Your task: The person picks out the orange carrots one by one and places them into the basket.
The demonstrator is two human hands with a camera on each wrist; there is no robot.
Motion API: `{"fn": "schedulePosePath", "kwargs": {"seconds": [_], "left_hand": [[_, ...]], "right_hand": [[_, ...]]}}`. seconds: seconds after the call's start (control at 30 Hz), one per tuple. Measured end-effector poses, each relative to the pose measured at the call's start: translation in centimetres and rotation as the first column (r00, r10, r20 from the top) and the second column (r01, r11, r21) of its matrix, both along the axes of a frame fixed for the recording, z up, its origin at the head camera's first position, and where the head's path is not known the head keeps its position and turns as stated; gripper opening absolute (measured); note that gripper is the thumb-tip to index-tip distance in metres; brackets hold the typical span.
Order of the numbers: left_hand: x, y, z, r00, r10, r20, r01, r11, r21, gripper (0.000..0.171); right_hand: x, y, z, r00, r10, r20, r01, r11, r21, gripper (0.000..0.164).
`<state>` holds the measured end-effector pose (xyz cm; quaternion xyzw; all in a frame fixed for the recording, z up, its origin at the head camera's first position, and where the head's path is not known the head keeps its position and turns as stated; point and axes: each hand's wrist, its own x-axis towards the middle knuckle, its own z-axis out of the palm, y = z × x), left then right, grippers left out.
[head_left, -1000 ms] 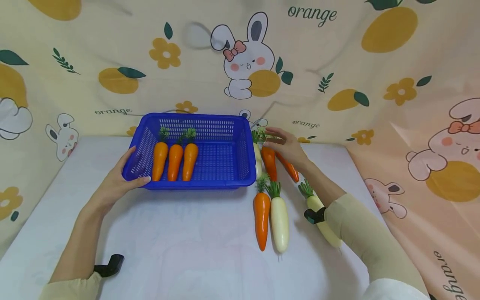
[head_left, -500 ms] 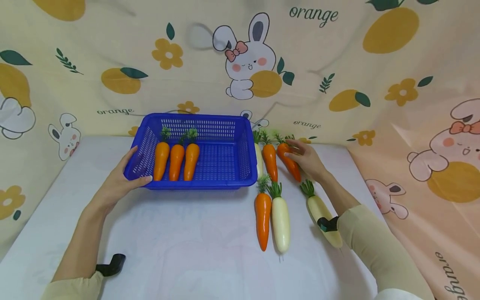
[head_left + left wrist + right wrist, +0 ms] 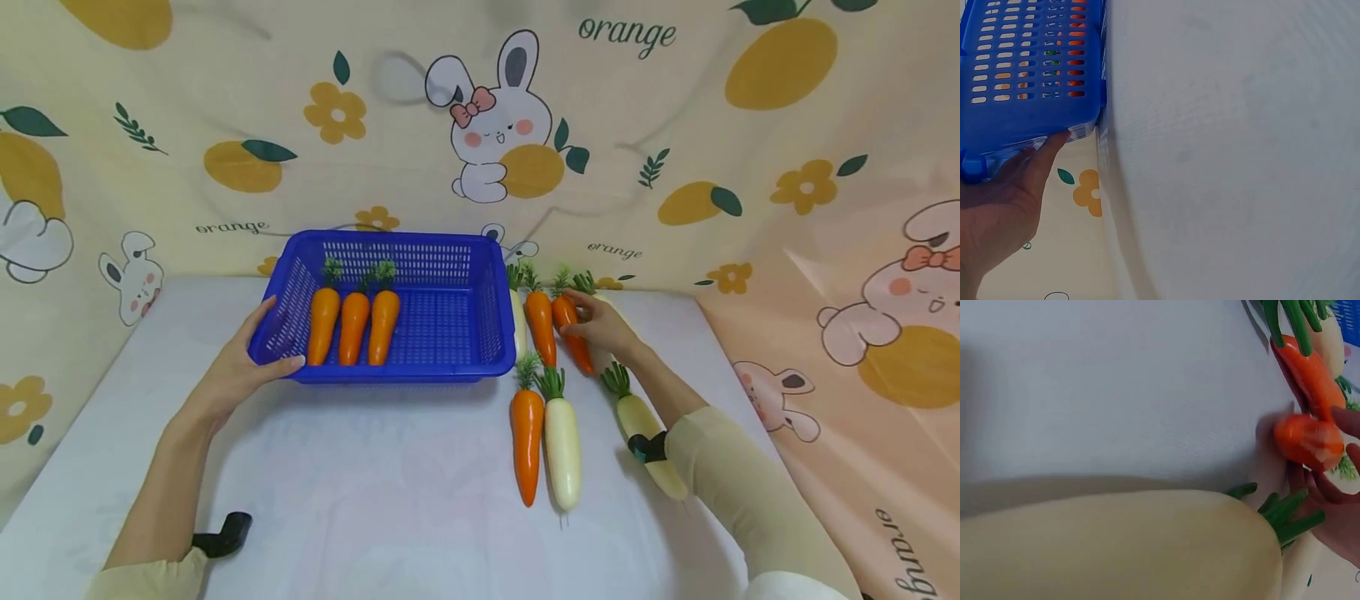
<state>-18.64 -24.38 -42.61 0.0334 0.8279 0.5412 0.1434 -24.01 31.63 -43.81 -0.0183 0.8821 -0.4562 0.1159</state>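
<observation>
A blue plastic basket (image 3: pixel 450 371) stands at the back of the table with three orange carrots (image 3: pixel 355 329) inside, leafy ends towards the back. My left hand (image 3: pixel 234 367) holds its front left corner, thumb on the front rim and fingers along the left side. In the left wrist view, that hand (image 3: pixel 1016 194) is at the basket's end wall. To the right of the basket, my right hand (image 3: pixel 603 325) grips a carrot (image 3: pixel 581 357) around its upper part, thumb on the near side. The right wrist view shows this carrot (image 3: pixel 1304 440) between thumb and fingers.
Beside the basket lie another carrot (image 3: pixel 540 325) and a white radish (image 3: pixel 519 321) partly hidden by the wall. Nearer are a carrot (image 3: pixel 528 446) and a white radish (image 3: pixel 562 454). Another radish (image 3: pixel 637 412) lies under the right wrist, one more behind the right hand.
My right hand first moved right to the outer carrot, then closed round it and shifted slightly left with it. My left hand stays on the basket corner.
</observation>
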Motion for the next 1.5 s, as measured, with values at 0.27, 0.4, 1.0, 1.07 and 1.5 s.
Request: {"fn": "schedulePosePath", "kwargs": {"seconds": [0.27, 0.4, 1.0, 1.07, 1.5], "left_hand": [[-0.2, -0.2, -0.2, 1.000, -0.005, -0.010, 0.005, 1.000, 0.022, 0.105], [-0.1, -0.2, -0.2, 1.000, -0.003, -0.011, 0.003, 1.000, 0.016, 0.105], [-0.1, -0.1, -0.1, 1.000, 0.001, -0.011, -0.001, 0.999, 0.034, 0.105], [-0.1, -0.1, -0.2, 1.000, 0.002, -0.007, -0.002, 1.000, 0.028, 0.106], [-0.1, -0.1, -0.1, 1.000, 0.005, -0.007, -0.005, 0.999, 0.036, 0.104]], "right_hand": [[-0.6, -0.3, 0.1, 0.999, -0.003, 0.035, 0.000, 0.995, 0.100, 0.077], [-0.8, 0.0, -0.1, 1.000, -0.024, 0.019, 0.023, 0.998, 0.055, 0.077], [1.0, -1.8, 5.5, 1.000, -0.011, -0.009, 0.009, 0.988, -0.155, 0.077], [1.5, -3.0, 6.8, 1.000, 0.006, -0.015, -0.008, 0.986, -0.166, 0.077], [-0.1, -8.6, 7.5, 0.989, 0.129, -0.068, -0.139, 0.976, -0.167, 0.076]]}}
